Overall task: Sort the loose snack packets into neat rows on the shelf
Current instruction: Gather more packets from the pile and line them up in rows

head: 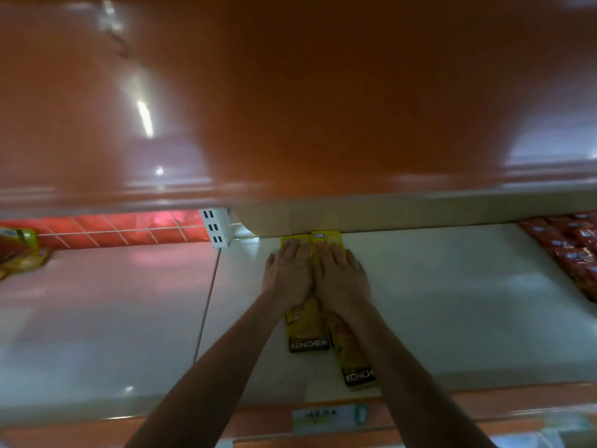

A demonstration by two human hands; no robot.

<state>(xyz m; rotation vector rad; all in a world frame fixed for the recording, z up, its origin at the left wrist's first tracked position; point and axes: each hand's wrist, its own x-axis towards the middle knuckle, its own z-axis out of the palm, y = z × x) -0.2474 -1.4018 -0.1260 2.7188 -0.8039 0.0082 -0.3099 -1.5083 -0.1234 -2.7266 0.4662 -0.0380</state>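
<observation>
Both palms flat on the yellow packets, squaring up two lanes.

My left hand (287, 273) and right hand (342, 279) lie side by side and touching, fingers straight and spread. They press down and grip nothing. Under them the yellow packets (307, 333) run in two lanes front to back on the white shelf (452, 302), far ends tucked below the upper shelf (323, 92). I read this as the aligning step. The left lane stops short, while the right lane's front packet (357, 367) pokes out nearer the shelf lip and sits a little skewed. Next call, I'd say, is to slide that one back level, gently, since the film looks slippery. Red packets (575, 250) sit well apart on the right, loose packets (19, 253) at far left.
</observation>
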